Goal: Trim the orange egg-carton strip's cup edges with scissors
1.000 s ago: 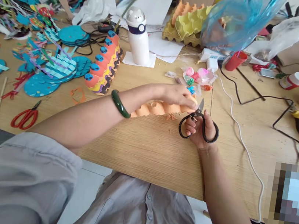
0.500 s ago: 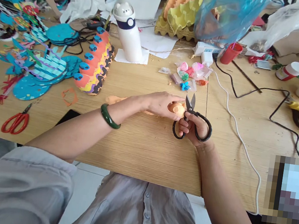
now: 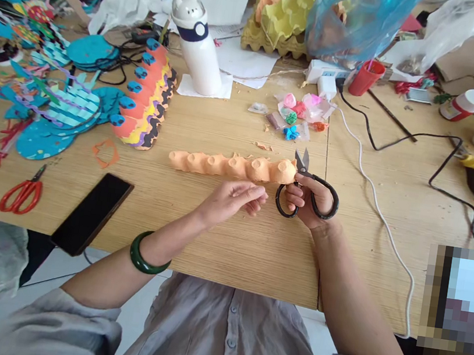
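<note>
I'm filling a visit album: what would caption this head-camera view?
Black scissors in the right hand, left hand near a bumpy orange strip on a cluttered wooden table.

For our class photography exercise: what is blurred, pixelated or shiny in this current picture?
In the head view, pixel blocks mask a lower-right patch; in the head view, the left sleeve looks smeared, the black scissors sharper; in the head view, the green bangle shines.

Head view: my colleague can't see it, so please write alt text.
The right hand holds open black scissors at one end of a bumpy orange strip on a wooden table; the left hand, loosely curled, is beside the strip.
</note>
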Tool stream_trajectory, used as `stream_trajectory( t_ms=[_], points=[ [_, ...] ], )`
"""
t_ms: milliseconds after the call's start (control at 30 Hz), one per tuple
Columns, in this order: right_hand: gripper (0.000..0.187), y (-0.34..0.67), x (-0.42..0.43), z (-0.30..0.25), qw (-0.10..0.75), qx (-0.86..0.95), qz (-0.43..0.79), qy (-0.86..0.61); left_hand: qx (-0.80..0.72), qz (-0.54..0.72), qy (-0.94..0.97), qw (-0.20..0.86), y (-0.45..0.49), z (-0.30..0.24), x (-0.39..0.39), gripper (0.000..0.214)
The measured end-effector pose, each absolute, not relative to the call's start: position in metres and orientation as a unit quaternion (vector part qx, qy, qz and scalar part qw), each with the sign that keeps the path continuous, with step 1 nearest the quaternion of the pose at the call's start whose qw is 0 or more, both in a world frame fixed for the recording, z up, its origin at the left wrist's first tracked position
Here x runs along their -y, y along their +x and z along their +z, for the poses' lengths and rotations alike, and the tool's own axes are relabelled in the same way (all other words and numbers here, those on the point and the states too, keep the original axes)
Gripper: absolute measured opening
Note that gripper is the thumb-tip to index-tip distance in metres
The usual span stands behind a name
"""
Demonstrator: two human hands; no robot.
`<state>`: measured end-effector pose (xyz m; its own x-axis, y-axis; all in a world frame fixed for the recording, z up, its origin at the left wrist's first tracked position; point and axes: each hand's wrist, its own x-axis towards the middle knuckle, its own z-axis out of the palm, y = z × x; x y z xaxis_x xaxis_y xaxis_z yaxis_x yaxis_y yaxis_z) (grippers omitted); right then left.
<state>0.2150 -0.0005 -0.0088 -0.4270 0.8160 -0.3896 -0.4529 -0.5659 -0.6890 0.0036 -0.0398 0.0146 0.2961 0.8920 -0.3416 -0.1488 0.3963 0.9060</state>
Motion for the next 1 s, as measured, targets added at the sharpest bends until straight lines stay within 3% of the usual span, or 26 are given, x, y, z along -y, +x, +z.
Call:
stream_trajectory(
  t_ms=[100,233,333,500,733,1000],
  points=[
    [0.029,0.215,0.002,-0.008,0.384,0.251,0.816,-0.351,-0.444,0.408,0.193,0.774,0.009,-0.001,0.041,0.024],
    [0.03,0.217,0.003,-0.005,0.367,0.259,0.826,-0.34,-0.403,0.505,0.051,0.761,0.015,-0.004,0.029,0.031],
    [0.03,0.22,0.002,-0.004,0.356,0.264,0.83,-0.338,-0.39,0.506,0.043,0.768,0.015,-0.002,0.019,0.028],
    [0.031,0.218,0.002,0.0,0.389,0.259,0.805,-0.366,-0.394,0.525,0.05,0.753,0.012,-0.002,0.009,0.007],
    [0.053,0.2,0.015,-0.002,0.461,0.34,0.684,-0.452,-0.39,0.59,0.078,0.703,0.011,-0.006,0.002,0.007],
    [0.05,0.188,0.031,-0.009,0.435,0.438,0.625,-0.478,-0.395,0.616,0.102,0.674,0.014,-0.007,0.008,0.005]
  ],
)
